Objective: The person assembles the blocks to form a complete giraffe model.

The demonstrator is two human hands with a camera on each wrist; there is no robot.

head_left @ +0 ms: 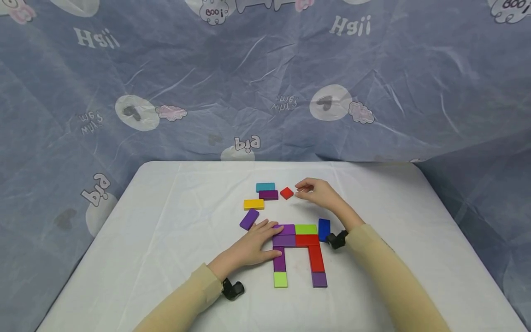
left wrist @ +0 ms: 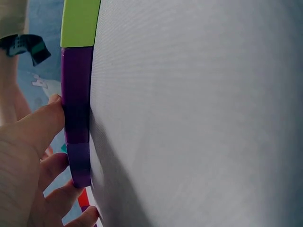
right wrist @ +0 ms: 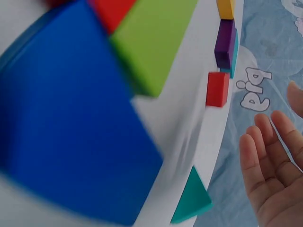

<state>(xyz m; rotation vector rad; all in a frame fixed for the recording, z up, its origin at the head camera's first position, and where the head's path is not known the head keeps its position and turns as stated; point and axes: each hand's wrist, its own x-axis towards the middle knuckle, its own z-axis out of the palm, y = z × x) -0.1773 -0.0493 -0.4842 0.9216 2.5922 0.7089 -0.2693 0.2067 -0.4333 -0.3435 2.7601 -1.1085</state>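
Note:
My left hand (head_left: 250, 244) rests on the left side of a flat arch of coloured blocks, its fingertips on the purple blocks (head_left: 284, 240). In the left wrist view, the thumb and fingers of that hand (left wrist: 28, 161) touch the edges of a dark purple block (left wrist: 75, 94). My right hand (head_left: 318, 192) is raised at the far side, beside a small red block (head_left: 286, 193), with nothing between thumb and fingers. In the right wrist view its fingers are loosely extended, and a teal triangular block (right wrist: 191, 198) stands nearby; the head view does not show that block.
A blue block (head_left: 324, 229) lies right of the arch, close to the right wrist camera. Left of the red block are a teal block (head_left: 265, 187), a dark purple block (head_left: 268, 195), a yellow block (head_left: 254, 204) and a tilted purple block (head_left: 249, 219). A patterned cloth hangs behind the white table (head_left: 186, 207).

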